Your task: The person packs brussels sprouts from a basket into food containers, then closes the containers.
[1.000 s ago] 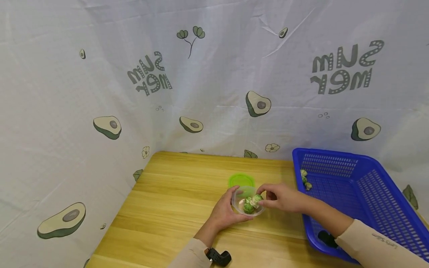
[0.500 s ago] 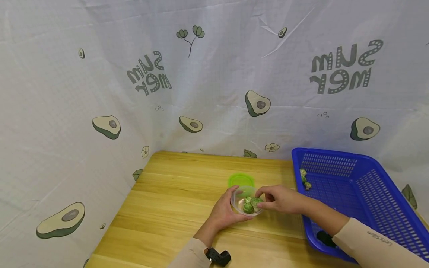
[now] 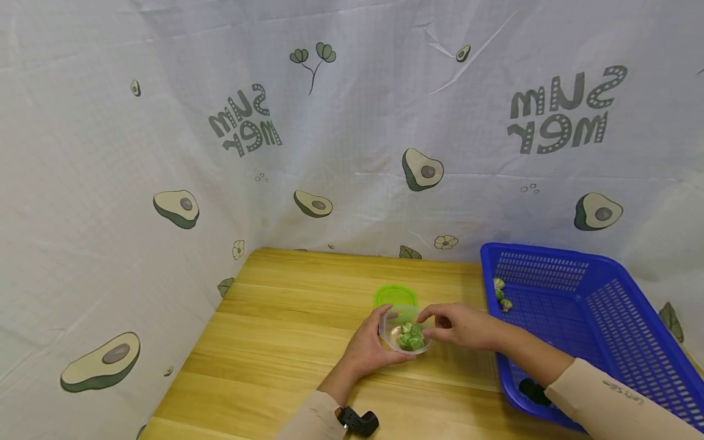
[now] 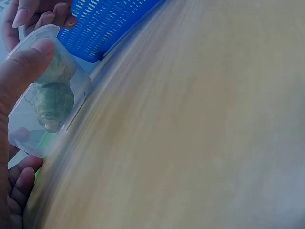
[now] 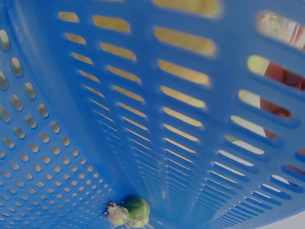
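My left hand (image 3: pixel 367 349) holds a clear plastic container (image 3: pixel 387 336), fingers on its far side and thumb along the near side. Several Brussels sprouts (image 3: pixel 410 337) are bunched inside it. Through the clear wall in the left wrist view, sprouts (image 4: pixel 53 107) show below my left thumb. My right hand (image 3: pixel 456 325) hovers at the container's right rim, index finger and thumb apart, with nothing between them. In the left wrist view the right hand's fingers (image 4: pixel 56 16) are just above the rim. Beyond the container lies a green lid (image 3: pixel 395 294).
A blue plastic basket (image 3: pixel 550 249) stands to the right, under my right forearm. More Brussels sprouts (image 3: pixel 500 294) lie along its left wall, and a dark object (image 3: pixel 533 391) sits near its front. The wooden table (image 3: pixel 275 330) meets a printed white curtain (image 3: pixel 352 122).
The Brussels sprout in my right fingers has gone down among the others in the container, and the fingers have let go of it. The left hand has stayed in place.
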`<state>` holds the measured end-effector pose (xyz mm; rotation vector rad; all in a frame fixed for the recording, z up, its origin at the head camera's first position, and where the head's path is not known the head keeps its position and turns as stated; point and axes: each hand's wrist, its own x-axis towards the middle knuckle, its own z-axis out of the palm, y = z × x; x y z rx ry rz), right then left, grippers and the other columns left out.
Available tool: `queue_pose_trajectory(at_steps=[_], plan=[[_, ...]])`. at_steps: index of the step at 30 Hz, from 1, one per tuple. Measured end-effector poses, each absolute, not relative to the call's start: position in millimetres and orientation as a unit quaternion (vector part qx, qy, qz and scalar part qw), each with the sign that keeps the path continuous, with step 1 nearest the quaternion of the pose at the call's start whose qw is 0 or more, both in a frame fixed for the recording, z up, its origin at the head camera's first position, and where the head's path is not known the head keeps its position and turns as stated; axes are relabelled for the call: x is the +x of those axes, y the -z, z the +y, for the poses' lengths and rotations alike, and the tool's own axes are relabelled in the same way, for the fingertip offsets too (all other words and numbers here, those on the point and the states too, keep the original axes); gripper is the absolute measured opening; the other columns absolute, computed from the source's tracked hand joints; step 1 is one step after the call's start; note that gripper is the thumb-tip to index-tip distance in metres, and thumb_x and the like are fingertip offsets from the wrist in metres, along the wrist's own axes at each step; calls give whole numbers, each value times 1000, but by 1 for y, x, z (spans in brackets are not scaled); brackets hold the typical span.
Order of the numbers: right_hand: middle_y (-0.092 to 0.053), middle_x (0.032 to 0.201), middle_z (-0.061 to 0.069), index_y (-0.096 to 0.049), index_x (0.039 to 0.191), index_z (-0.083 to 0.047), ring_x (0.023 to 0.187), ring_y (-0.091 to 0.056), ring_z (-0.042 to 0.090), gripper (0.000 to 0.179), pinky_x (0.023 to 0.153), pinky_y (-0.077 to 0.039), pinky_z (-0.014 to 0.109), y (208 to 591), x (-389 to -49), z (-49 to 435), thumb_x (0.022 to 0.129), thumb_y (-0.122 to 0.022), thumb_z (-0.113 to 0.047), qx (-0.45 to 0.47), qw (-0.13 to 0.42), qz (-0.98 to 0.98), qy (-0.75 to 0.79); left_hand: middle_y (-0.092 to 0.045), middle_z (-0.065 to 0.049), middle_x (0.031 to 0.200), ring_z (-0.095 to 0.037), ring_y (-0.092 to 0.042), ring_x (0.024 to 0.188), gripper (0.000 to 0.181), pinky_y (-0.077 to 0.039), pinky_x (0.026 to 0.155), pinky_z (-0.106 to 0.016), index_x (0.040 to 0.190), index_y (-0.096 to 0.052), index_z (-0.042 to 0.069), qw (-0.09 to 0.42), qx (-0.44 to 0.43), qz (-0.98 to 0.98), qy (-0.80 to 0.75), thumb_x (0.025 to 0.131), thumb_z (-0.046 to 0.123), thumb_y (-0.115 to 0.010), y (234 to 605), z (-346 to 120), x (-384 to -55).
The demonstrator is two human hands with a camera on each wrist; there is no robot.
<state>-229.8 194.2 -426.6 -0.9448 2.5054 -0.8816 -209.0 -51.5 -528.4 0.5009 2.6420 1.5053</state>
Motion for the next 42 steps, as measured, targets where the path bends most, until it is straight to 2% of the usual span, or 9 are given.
queue_pose_trajectory(at_steps=[6,10,17,23,27,29,34,42], plan=[[-54,75,-8,-66,125,-8,61,-45,3,33,55,-41,23,420,-231,197,102,-64,-32,-312,143,881,325,-57,8,146,-23,-53,137,106,-45,113,-48,157,-35,20,27,164,860,-483,72,48,-92,529,-52,-209],[-55,78,-6,-66,124,-10,63,-47,3,32,56,-43,24,410,-231,202,102,-63,-33,-286,110,891,334,-58,6,145,-23,-54,136,106,-45,113,-47,157,-36,18,23,169,858,-485,71,46,-93,528,-51,-209],[-58,79,2,-66,126,-9,64,-48,7,28,55,-43,27,391,-231,224,103,-62,-26,-225,46,900,370,-58,8,145,-21,-53,137,108,-44,114,-45,156,-36,18,24,166,856,-489,70,45,-94,528,-50,-209],[-60,88,11,-60,134,-7,71,-55,19,39,57,-45,31,379,-236,256,108,-52,-35,-145,6,911,385,-58,8,145,-21,-54,135,108,-45,114,-44,156,-36,20,26,164,853,-494,69,44,-95,528,-50,-208],[-60,94,12,-56,138,-6,80,-60,13,48,66,-52,32,385,-242,280,109,-46,-42,-90,-12,925,369,-58,10,145,-21,-54,136,109,-44,114,-45,157,-35,21,31,160,853,-496,68,45,-95,528,-50,-207],[-60,94,12,-56,138,-3,81,-60,12,51,67,-52,34,393,-247,292,109,-44,-43,-67,-14,931,358,-58,9,145,-21,-54,136,110,-44,114,-46,157,-35,20,30,160,852,-498,68,45,-95,528,-50,-207],[-63,91,13,-55,134,6,79,-60,22,51,63,-44,34,417,-260,320,110,-44,-38,-26,7,943,331,-58,9,144,-21,-53,136,109,-44,114,-47,156,-36,20,26,159,855,-493,68,47,-94,529,-51,-207],[-63,85,10,-53,128,16,74,-56,20,49,64,-46,34,449,-273,344,107,-51,-28,-20,85,943,321,-59,9,144,-21,-53,136,108,-44,114,-46,156,-37,20,26,160,855,-492,69,47,-94,528,-51,-208]])
